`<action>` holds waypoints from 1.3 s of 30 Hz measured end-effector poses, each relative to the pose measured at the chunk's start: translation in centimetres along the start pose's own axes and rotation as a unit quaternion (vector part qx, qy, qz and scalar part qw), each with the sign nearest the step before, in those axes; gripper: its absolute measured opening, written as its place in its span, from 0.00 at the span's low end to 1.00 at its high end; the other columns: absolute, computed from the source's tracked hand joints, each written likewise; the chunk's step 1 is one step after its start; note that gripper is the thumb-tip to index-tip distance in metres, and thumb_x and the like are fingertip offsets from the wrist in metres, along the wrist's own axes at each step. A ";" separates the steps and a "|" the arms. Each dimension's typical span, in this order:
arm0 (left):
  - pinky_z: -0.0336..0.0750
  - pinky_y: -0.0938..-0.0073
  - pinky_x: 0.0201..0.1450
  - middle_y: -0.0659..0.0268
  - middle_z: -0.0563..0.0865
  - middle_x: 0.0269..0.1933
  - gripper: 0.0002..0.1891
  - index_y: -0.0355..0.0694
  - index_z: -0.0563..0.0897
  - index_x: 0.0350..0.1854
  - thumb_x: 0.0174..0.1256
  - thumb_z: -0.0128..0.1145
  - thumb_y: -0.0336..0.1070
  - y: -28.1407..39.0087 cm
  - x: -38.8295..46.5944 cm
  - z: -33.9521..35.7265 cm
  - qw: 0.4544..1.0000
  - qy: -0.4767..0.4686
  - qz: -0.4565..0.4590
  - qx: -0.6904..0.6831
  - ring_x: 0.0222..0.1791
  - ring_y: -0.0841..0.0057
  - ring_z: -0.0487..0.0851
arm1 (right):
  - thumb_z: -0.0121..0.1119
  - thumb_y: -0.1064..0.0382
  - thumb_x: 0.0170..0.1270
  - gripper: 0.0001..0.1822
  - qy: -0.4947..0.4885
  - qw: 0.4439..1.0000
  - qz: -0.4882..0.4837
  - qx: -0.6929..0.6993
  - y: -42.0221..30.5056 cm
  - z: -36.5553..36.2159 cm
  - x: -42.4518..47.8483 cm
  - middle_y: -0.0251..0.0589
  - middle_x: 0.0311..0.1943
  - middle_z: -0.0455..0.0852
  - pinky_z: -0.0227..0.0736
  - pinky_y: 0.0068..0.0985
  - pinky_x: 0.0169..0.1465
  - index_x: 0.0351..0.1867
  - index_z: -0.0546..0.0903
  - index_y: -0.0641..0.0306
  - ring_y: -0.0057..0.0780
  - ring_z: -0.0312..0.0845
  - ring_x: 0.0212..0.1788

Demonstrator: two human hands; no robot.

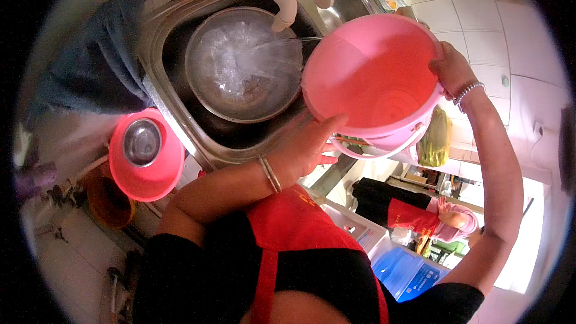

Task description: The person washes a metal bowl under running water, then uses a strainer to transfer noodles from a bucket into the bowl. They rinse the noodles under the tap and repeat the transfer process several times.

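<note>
A pink plastic bucket (373, 72) is tipped over the edge of a steel sink, and water streams from its rim into a round metal basin (211, 94) inside the sink. My left hand (310, 148) grips the near side of the bucket, thumb over the rim. On the far right of the rim, my right hand (452, 67) is closed around the edge. The bucket's pale handle (382, 155) hangs below it. A white plastic tap (288, 0) with a red-topped knob stands over the basin.
Left of the sink (155, 54) sits a pink tub (148, 184) holding a metal bowl (142, 143). A dark cloth (99, 58) hangs by the sink's left edge. An orange container (110, 202) stands lower left. Another person in a red apron (411, 216) stands at lower right, near blue boxes (405, 274).
</note>
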State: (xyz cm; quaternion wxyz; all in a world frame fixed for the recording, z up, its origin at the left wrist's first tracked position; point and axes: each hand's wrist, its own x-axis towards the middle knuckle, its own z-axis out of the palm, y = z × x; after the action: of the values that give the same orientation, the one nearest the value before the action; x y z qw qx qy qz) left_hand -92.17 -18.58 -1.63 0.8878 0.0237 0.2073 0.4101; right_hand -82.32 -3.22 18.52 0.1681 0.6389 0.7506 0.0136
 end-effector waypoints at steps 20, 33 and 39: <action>0.52 0.46 0.57 0.56 0.56 0.63 0.40 0.47 0.52 0.62 0.49 0.56 0.53 -1.2 1.2 0.1 0.994 -0.077 -0.019 -0.081 0.62 0.53 0.56 | 0.43 0.71 0.53 0.20 0.011 0.952 -0.101 -0.290 -4.2 -1.2 2.5 0.57 0.37 0.78 0.72 0.32 0.42 0.50 0.65 0.70 0.45 0.76 0.39; 0.53 0.47 0.58 0.47 0.54 0.62 0.34 0.48 0.52 0.60 0.52 0.49 0.53 -2.1 2.6 0.5 0.977 -0.132 -0.058 -0.154 0.61 0.52 0.58 | 0.43 0.70 0.54 0.14 0.046 0.948 -0.070 -0.308 -7.3 -1.6 2.9 0.55 0.34 0.79 0.71 0.33 0.43 0.42 0.73 0.70 0.43 0.76 0.40; 0.52 0.47 0.59 0.45 0.53 0.61 0.33 0.47 0.53 0.59 0.53 0.47 0.53 -1.9 2.8 0.4 0.975 -0.147 -0.022 -0.165 0.62 0.52 0.56 | 0.45 0.71 0.53 0.12 0.070 0.936 -0.132 -0.319 -9.1 -1.9 3.4 0.55 0.34 0.79 0.71 0.32 0.44 0.38 0.76 0.69 0.43 0.77 0.39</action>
State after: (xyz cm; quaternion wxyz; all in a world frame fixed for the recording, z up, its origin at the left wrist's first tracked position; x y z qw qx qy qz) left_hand -89.09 -17.72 -2.66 0.9089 -0.0679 0.0044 0.4114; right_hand -91.92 -1.24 17.42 0.3106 0.4444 0.7941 0.2745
